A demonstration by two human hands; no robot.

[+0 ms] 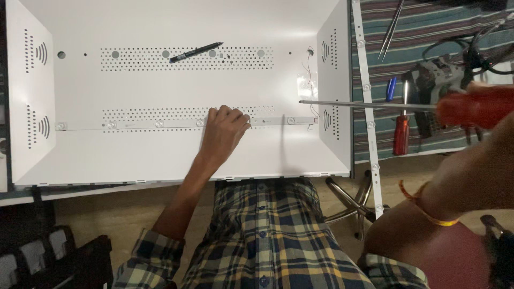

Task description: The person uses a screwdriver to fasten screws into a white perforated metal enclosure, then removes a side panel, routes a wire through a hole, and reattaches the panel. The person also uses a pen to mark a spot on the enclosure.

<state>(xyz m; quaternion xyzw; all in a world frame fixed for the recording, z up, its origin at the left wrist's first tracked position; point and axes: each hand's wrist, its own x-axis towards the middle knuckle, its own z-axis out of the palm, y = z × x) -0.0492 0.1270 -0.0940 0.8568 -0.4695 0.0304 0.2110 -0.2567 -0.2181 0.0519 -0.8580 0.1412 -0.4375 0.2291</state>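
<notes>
My left hand (224, 130) rests knuckles-down on the thin LED strip (160, 124) that runs across the floor of the white metal back panel (160, 155), fingers curled and pressing it flat rather than gripping anything. My right hand (484, 115) is closed around the red handle of a long screwdriver (375, 105), held level, its shaft reaching in over the panel's right wall, with the tip hanging near the strip's right end, close to a small white wire. I judge I am at the stage of working the strip at that end; the next move calls for lowering the tip precisely without slipping onto the wire. The panel, a shallow tray, holds only the strip and a black pen (195, 52) lying on the upper perforated band. Outside it lie a spare strip (367, 91), a smaller red screwdriver (401, 131) and tweezers (392, 27).
</notes>
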